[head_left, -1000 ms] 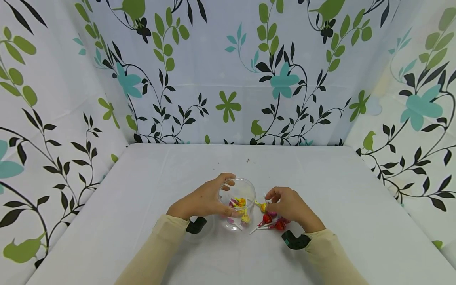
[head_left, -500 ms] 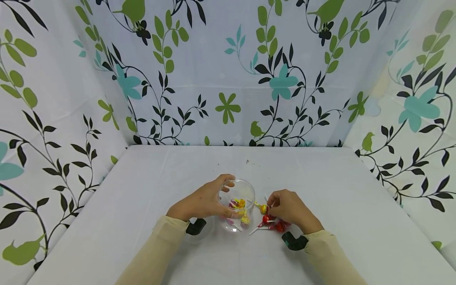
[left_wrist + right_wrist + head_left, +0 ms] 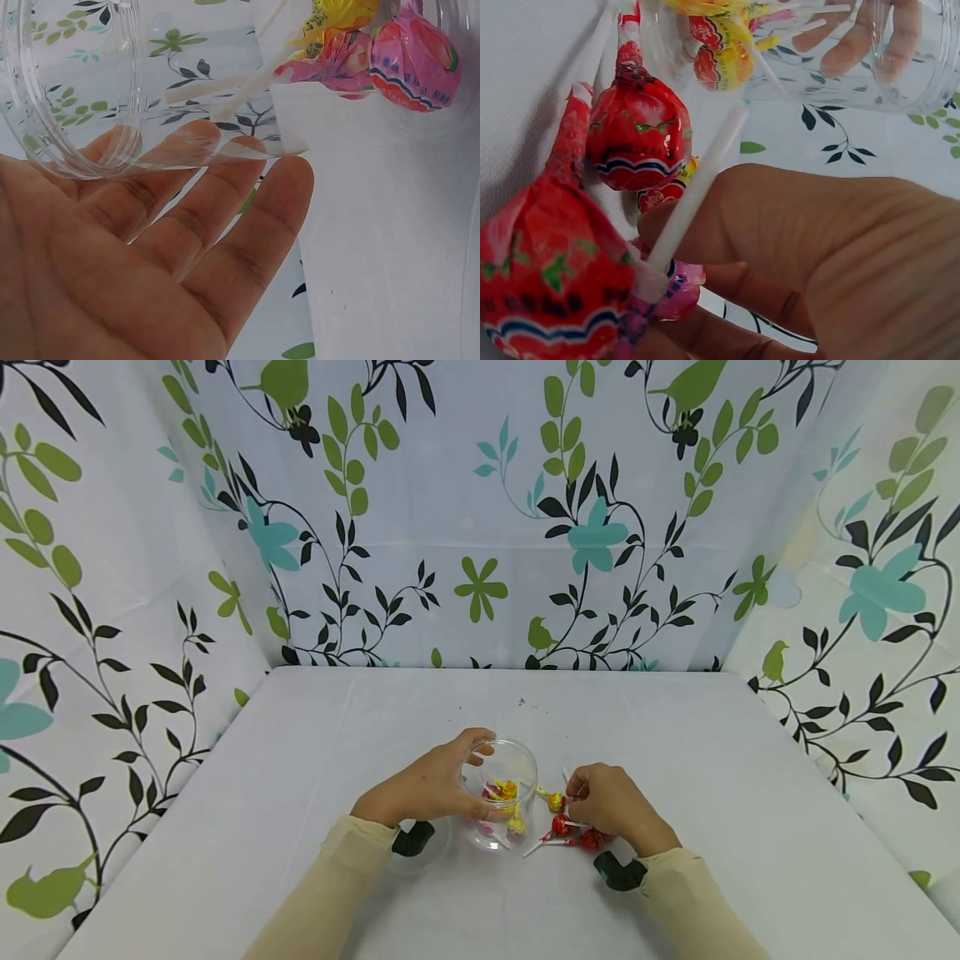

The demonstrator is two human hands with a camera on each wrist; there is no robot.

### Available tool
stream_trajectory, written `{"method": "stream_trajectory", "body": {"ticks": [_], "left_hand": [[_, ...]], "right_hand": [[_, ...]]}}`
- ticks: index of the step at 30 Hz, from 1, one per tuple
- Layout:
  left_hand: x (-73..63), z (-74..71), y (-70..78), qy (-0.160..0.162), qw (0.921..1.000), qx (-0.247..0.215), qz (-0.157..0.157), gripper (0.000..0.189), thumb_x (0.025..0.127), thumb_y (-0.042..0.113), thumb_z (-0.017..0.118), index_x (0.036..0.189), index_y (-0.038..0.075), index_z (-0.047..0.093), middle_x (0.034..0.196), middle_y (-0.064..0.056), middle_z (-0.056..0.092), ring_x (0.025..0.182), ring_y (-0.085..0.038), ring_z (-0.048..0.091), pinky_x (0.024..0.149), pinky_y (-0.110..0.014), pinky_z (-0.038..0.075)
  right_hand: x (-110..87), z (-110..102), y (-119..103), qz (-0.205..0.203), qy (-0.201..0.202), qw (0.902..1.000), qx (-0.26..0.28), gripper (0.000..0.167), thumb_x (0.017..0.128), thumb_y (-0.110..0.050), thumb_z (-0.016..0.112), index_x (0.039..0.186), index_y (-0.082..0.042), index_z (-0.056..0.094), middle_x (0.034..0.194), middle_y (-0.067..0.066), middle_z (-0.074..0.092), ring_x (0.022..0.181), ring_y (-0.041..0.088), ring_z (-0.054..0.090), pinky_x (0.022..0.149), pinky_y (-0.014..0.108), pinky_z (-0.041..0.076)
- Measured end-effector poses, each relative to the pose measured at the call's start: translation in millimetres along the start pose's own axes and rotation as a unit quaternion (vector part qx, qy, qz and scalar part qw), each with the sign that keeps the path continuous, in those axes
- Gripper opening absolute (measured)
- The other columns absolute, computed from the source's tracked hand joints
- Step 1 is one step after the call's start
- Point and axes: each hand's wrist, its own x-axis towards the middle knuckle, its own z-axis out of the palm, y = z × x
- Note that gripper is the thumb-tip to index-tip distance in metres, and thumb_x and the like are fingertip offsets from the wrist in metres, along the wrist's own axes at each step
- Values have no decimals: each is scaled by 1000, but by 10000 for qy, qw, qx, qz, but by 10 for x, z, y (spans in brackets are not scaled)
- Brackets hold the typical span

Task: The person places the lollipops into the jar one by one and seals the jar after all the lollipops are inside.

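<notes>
A clear plastic jar (image 3: 517, 768) stands on the table with its mouth upward, and my left hand (image 3: 431, 785) holds it around its left side. Several yellow and pink lollipops (image 3: 416, 64) lie inside at the bottom. To the right of the jar, my right hand (image 3: 618, 810) pinches a pink-wrapped lollipop (image 3: 681, 291) low among the loose ones; the fingers partly hide it. Two red lollipops (image 3: 641, 139) lie close by, their white sticks toward the jar. A yellow-and-red lollipop (image 3: 553, 800) rests between the jar and the right fingertips.
A clear round lid (image 3: 426, 858) lies on the white table (image 3: 360, 718) under the left wrist. Dark bands (image 3: 621, 870) sit at both wrists. A leaf-patterned curtain (image 3: 480, 510) borders the table at the back and both sides.
My right hand has dropped slightly and closed over the pink lollipop, which showed more plainly below the fingers before. The left hand and jar have stayed in place.
</notes>
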Motion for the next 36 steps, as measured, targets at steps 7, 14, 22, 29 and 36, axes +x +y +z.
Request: {"method": "stream_trajectory", "body": {"ticks": [7, 14, 22, 29, 36], "left_hand": [[4, 0, -6, 2, 10000, 5, -2, 103, 76, 43, 94, 157, 22, 36, 154, -6, 52, 138, -26, 52, 106, -57, 49], [-1, -15, 6, 14, 10000, 14, 24, 103, 75, 43, 95, 157, 23, 36, 154, -7, 52, 138, -26, 53, 106, -56, 49], [-3, -13, 10, -15, 10000, -31, -3, 103, 75, 42, 95, 157, 23, 36, 154, -7, 52, 138, -27, 52, 106, -56, 49], [-2, -12, 6, -4, 10000, -8, -6, 102, 75, 42, 95, 157, 22, 36, 154, -7, 52, 138, -27, 52, 106, -57, 49], [-1, -7, 1, -7, 10000, -4, 13, 103, 75, 42, 95, 157, 22, 36, 154, -7, 52, 138, -28, 52, 106, -57, 49]], "right_hand": [[0, -64, -6, -176, 253, 9995, 100, 18, 81, -8, 77, 99, -8, 75, 90, 2, 68, 81, 19, 60, 71, 35, 57], [-25, -150, -76, -574, 640, 9945, 604, 18, 88, -8, 75, 105, -6, 75, 92, 2, 70, 82, 19, 62, 71, 33, 57], [-54, -193, -158, -935, 1104, 9823, 1191, 16, 91, -8, 73, 107, -5, 73, 99, 4, 73, 87, 21, 67, 70, 31, 57], [-111, -267, -267, -1042, 1313, 9755, 1425, 17, 93, -10, 75, 109, -6, 73, 102, 6, 74, 88, 21, 68, 70, 30, 57], [-138, -285, -351, -1248, 1423, 9670, 1707, 17, 93, -12, 77, 109, -7, 74, 99, 5, 75, 84, 19, 67, 68, 27, 57]]}}
